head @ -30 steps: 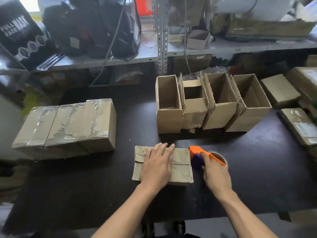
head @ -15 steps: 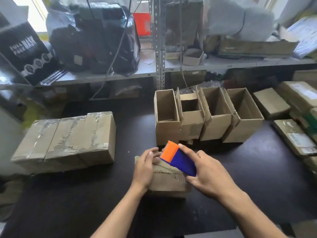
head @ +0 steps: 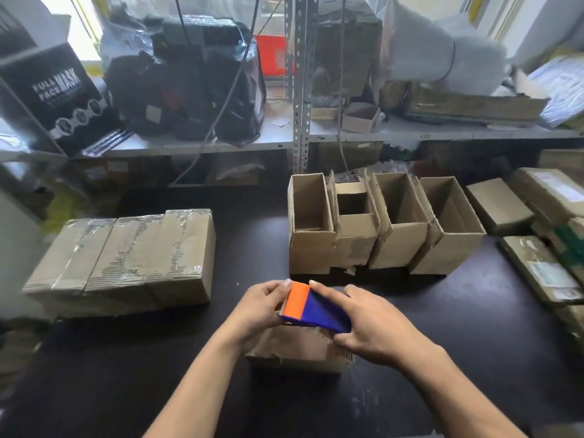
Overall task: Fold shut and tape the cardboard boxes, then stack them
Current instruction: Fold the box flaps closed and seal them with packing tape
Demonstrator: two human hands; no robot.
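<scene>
A small closed cardboard box (head: 295, 352) lies on the black table (head: 442, 343) right in front of me. My right hand (head: 363, 327) grips an orange and blue tape dispenser (head: 313, 308) just above the box's far left end. My left hand (head: 262, 308) is curled at the dispenser's orange end, fingertips touching it; what it pinches is hidden. Several open cardboard boxes (head: 379, 222) stand in a row behind. A group of taped boxes (head: 126, 260) sits side by side at the left.
More closed parcels (head: 537, 248) are piled along the table's right edge. A metal shelf (head: 300, 137) crowded with bags, a black mask box (head: 53, 99) and packing material runs behind the table.
My right hand lifted the tape dispenser from the table beside the box and brought it over the box's left end. My left hand left the box top and curled at the dispenser's orange end.
</scene>
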